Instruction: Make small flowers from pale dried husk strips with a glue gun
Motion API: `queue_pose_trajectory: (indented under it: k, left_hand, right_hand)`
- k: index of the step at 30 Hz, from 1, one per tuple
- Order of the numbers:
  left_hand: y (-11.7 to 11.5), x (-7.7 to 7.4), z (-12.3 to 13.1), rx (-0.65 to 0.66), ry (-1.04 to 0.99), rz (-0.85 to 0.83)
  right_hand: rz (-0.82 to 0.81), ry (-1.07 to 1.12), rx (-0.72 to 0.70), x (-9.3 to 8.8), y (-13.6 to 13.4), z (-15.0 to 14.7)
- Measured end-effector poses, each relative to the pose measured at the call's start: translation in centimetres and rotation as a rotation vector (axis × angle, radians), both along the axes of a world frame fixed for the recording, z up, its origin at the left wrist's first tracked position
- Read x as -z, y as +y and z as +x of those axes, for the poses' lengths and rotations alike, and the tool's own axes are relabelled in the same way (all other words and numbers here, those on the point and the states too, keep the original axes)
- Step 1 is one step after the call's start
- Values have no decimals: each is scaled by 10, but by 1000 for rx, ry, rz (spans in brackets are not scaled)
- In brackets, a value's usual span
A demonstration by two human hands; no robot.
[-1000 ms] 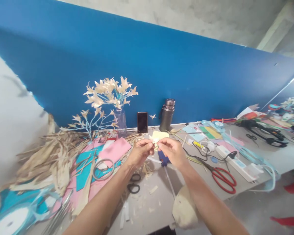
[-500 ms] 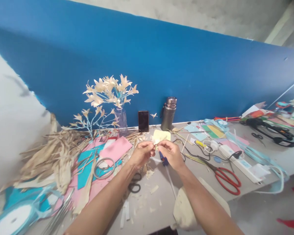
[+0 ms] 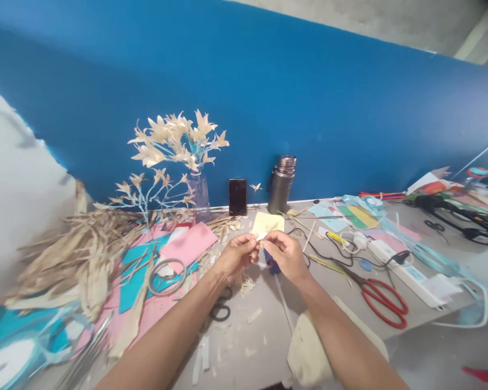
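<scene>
Both my hands meet over the grey table (image 3: 264, 325), fingers pinched together. My left hand (image 3: 238, 255) and my right hand (image 3: 287, 254) grip the same small pale strip of dried leaf (image 3: 262, 236) between their fingertips. Directly under my right hand lies a blue glue gun (image 3: 271, 265) with a clear glue stick (image 3: 283, 305) trailing toward me. A yellow paper sheet (image 3: 267, 222) lies just beyond my fingers. Black scissors (image 3: 220, 310) rest below my left wrist.
A vase of cream paper flowers (image 3: 179, 142), a black phone (image 3: 237, 196) and a metal flask (image 3: 281, 184) stand against the blue wall. Dried leaves (image 3: 73, 254), pink and teal paper (image 3: 187, 244), a wire ring (image 3: 167, 276) lie left. Red scissors (image 3: 384, 304) and a power strip (image 3: 406, 271) lie right.
The view has drifted slightly left and down. My hands stay together on the strip, with the fingers shifting a little along it.
</scene>
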State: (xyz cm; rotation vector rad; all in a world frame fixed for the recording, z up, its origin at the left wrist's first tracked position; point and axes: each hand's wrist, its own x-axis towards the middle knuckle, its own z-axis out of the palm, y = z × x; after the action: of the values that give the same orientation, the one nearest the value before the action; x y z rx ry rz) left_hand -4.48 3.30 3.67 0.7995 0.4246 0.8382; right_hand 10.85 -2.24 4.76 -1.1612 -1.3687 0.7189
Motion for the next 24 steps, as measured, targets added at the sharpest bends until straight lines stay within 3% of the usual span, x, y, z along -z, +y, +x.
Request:
queue_pose_trajectory:
  k: [8,16,24]
  left_hand:
    - [-1,10,5,21,8,13]
    - [-3,15,8,1,2,-21]
    - [-3,17,8,19,-17,-51]
  right_hand:
    - [-20,-5,37,-3,-1,5]
    - [-42,19,8,5,3,7]
    - [-25,69,127,4,6,6]
